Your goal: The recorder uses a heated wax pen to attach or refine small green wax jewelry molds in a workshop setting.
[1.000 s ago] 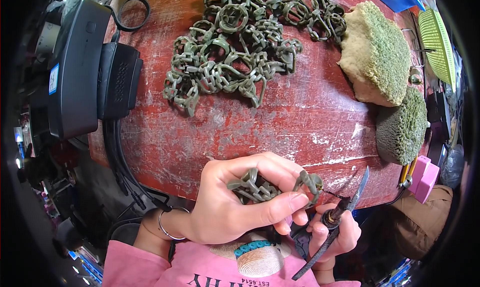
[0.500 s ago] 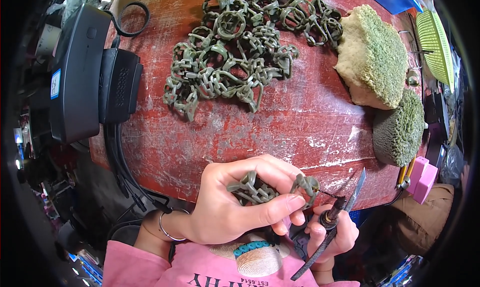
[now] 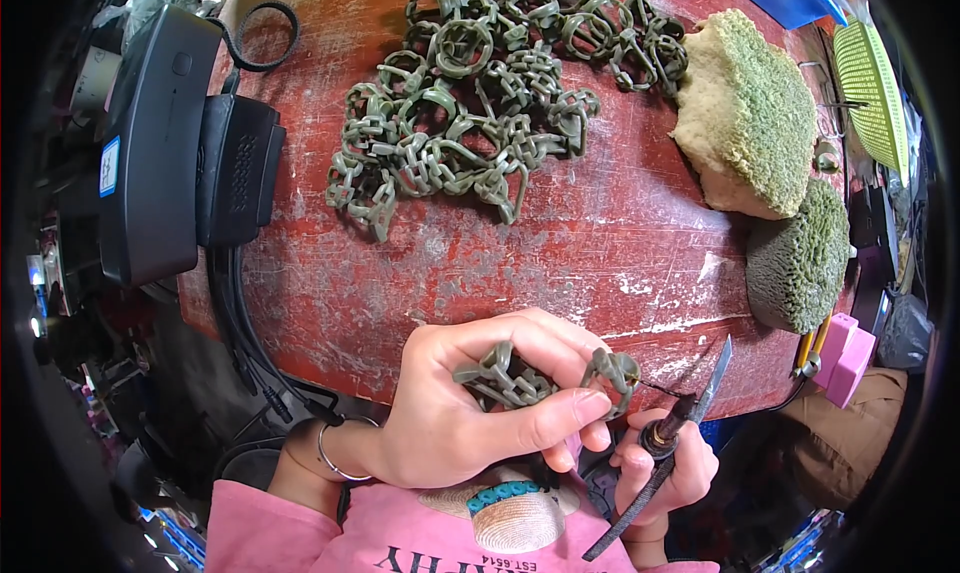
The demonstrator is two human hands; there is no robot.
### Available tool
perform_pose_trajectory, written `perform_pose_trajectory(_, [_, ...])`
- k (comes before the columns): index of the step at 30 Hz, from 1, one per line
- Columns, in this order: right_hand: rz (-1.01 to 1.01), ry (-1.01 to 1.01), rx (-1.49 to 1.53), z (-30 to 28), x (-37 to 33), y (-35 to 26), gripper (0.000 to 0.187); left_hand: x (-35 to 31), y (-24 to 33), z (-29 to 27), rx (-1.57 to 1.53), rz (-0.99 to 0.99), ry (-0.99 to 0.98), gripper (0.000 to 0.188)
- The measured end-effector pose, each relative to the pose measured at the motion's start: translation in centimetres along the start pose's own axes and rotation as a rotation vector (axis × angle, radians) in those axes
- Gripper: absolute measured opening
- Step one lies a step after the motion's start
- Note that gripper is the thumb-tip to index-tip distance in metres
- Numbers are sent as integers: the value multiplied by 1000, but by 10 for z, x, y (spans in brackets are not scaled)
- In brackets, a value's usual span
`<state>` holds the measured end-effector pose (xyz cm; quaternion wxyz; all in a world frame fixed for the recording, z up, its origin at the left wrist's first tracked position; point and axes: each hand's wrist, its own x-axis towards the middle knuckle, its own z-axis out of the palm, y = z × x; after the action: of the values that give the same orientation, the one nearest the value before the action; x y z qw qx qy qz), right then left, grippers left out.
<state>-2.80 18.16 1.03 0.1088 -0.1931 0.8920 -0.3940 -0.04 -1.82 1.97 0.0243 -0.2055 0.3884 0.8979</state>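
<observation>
My left hand (image 3: 450,403) is closed around a dark green, wax-like chain-link piece (image 3: 505,378). One end, a ring-shaped link (image 3: 610,378), sticks out past my thumb and forefinger. My right hand (image 3: 690,468) grips two tools together. One is a pen-like tool with a dark collar (image 3: 658,437) and a thin needle tip, which reaches the side of that link. The other is a slim knife (image 3: 714,381), its pointed blade slanting up to the right and its dark handle running down to the left. Much of the green piece is hidden by my fingers.
Many similar green chain-link pieces (image 3: 440,113) lie heaped at the far middle of the worn red table (image 3: 400,273). Two rough green-topped foam blocks (image 3: 765,113) sit on the right, near a pink block (image 3: 845,358). A black device (image 3: 150,148) with cables stands left.
</observation>
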Motion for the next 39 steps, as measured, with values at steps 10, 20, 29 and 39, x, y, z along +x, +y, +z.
perform_pose_trajectory(10, [15,5,17,1,-1,0,39,-1,0,-2,-36,-3,-28,4])
perform_pose_trajectory(20, [3,-6,12,0,0,-1,38,-2,-1,-2,-87,6,-51,6])
perform_pose_trajectory(29, [-8,17,51,2,-2,3,40,-2,1,-2,-86,-8,-43,6])
perform_pose_trajectory(39, [98,31,320,5,-6,-1,45,-3,-11,-4,168,133,-105,15])
